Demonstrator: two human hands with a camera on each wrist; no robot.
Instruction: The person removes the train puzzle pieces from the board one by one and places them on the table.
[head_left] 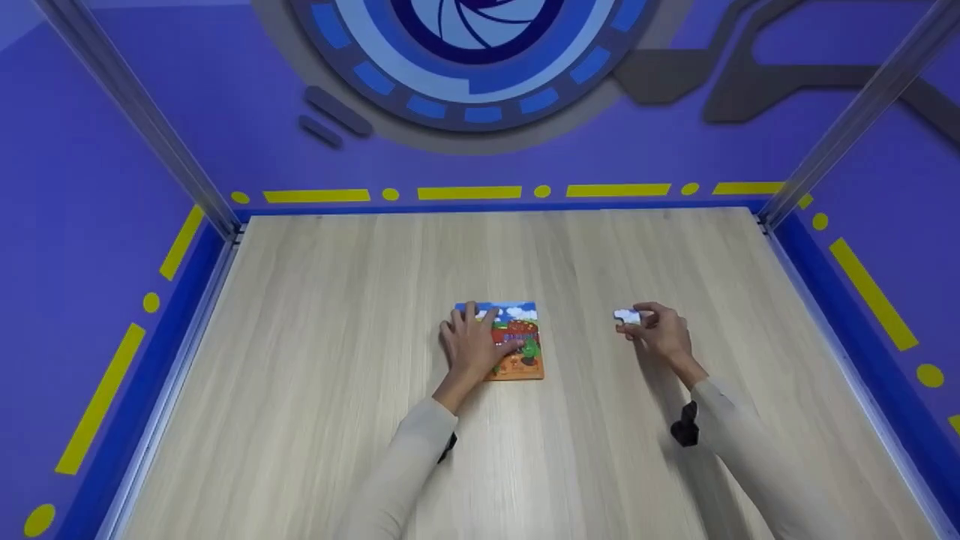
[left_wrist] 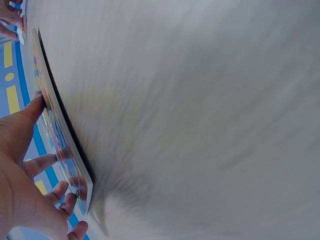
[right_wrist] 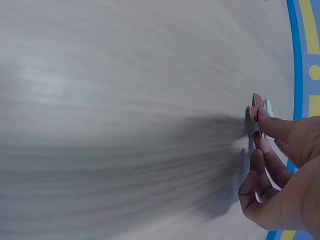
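Note:
A square picture puzzle (head_left: 517, 364) with clouds, a red shape and an orange lower part lies mid-table. My left hand (head_left: 472, 341) rests spread over its left half, fingers and thumb on its surface; in the left wrist view the hand (left_wrist: 25, 185) touches the face of the puzzle board (left_wrist: 65, 135). To the right, my right hand (head_left: 666, 334) pinches a small puzzle piece (head_left: 628, 316), white-blue with a bit of orange, between thumb and fingers. The right wrist view shows the hand (right_wrist: 287, 170) gripping that piece (right_wrist: 257, 107) by its edge, just over the table.
The pale wooden table (head_left: 315, 315) extends around both hands. Blue walls (head_left: 420, 169) with yellow marks stand behind and at the sides, with metal posts (head_left: 150, 112) at the back corners. A black band item (head_left: 685, 426) is at the right sleeve.

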